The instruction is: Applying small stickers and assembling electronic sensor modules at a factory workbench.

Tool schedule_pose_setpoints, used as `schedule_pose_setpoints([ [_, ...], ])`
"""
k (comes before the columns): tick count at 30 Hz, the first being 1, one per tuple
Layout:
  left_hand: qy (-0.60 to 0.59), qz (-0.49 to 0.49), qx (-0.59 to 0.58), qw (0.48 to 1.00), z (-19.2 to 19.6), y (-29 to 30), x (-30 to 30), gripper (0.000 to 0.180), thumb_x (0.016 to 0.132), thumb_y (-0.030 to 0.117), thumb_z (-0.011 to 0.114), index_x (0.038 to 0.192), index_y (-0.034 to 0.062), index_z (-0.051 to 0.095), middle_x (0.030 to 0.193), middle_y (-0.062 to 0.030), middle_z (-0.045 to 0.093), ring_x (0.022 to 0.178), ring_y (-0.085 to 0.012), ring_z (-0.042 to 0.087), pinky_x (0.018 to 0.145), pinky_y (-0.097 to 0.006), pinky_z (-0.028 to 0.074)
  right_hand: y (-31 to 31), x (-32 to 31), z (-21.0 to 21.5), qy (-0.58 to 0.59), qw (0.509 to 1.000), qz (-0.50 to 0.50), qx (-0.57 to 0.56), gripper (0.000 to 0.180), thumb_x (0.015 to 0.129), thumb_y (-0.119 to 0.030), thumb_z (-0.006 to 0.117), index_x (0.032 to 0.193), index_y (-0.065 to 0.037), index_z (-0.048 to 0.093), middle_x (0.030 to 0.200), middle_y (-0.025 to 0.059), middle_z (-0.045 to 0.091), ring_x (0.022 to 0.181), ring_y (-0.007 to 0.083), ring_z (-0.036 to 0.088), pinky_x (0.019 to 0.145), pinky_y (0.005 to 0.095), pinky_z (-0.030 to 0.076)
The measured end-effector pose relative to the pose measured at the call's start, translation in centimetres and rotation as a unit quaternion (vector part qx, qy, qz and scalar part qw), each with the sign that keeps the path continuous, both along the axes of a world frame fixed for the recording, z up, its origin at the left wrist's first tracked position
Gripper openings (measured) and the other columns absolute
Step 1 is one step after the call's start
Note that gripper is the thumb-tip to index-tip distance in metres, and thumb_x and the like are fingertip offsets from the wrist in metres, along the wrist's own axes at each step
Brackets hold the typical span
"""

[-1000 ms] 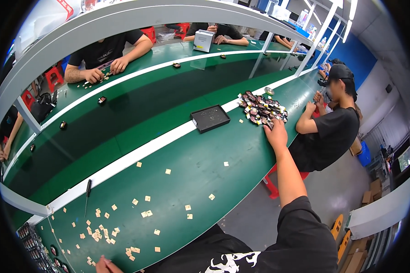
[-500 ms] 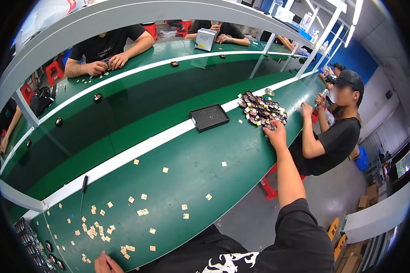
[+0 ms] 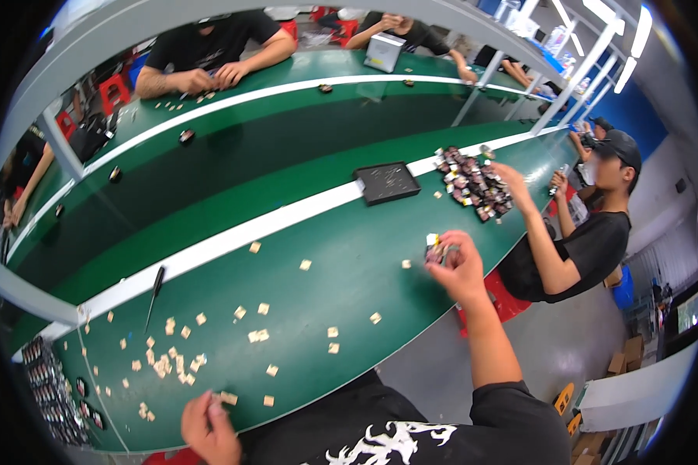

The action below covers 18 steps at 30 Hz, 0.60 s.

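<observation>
My right hand [image 3: 463, 267] is closed round a small black part with a white and yellow label [image 3: 433, 249], held above the green table. It is apart from the pile of similar small parts [image 3: 473, 186], which lies farther off. My left hand [image 3: 212, 432] hovers near the table's front edge, thumb and fingers pinched together. Whatever it may hold is too small to make out. Right beside its fingertips lies a small tan square [image 3: 229, 398]; many more tan squares [image 3: 163, 364] are scattered to the left.
A black tray [image 3: 388, 184] with small bits stands by the white rail [image 3: 233, 252]. A screwdriver [image 3: 156, 296] lies at the left, near rows of dark parts [image 3: 50, 391]. A co-worker's hand [image 3: 508, 180] reaches to the pile at right. Other people sit across the table.
My right hand has left the pile and come nearer with a labelled part. My left hand has risen farther into view. The co-worker's hand has moved to the pile, and the view has shifted.
</observation>
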State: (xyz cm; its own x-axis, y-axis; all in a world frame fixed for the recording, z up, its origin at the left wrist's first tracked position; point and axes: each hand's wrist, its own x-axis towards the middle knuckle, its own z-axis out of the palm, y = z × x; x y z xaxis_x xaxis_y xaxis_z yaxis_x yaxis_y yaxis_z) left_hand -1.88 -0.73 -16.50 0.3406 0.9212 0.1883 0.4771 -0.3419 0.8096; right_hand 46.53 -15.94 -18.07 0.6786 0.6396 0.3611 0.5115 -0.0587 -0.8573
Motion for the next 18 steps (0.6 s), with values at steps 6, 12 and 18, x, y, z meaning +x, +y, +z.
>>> schedule_pose_setpoints([
  [6,-0.409,-0.205,-0.454,0.765,0.7,-0.7,8.2,0.058,0.101,0.006,0.057,0.155,0.0006,0.034,0.141,-0.0201,0.056,0.125,-0.0234,0.059,0.100,-0.039,0.052,6.1,-19.4,2.1,0.122,0.944,0.306,-0.030,0.042,0.074,0.003,0.084,0.109,-0.009,0.063,0.128,0.0066,0.052,0.066,0.0024,0.048,0.056,0.0194,0.040],
  [12,-0.398,-0.190,-0.495,0.748,-1.0,1.5,5.2,0.049,0.104,0.003,0.053,0.151,0.0018,0.040,0.137,-0.0183,0.060,0.116,-0.0197,0.063,0.093,-0.034,0.055,8.7,-24.8,4.0,0.074,0.936,0.330,-0.096,0.040,0.083,-0.007,0.082,0.117,-0.008,0.061,0.128,0.0090,0.052,0.072,0.0133,0.059,0.060,0.0255,0.047],
  [18,-0.386,-0.120,-0.417,0.814,-1.6,1.6,2.5,0.042,0.102,-0.003,0.053,0.143,0.0009,0.047,0.130,-0.0215,0.064,0.102,-0.0233,0.070,0.088,-0.034,0.059,9.8,-26.5,4.2,0.004,0.959,0.261,-0.113,0.018,0.094,-0.015,0.072,0.086,0.000,0.067,0.070,0.0113,0.063,0.058,0.0195,0.058,0.054,0.0318,0.044],
])
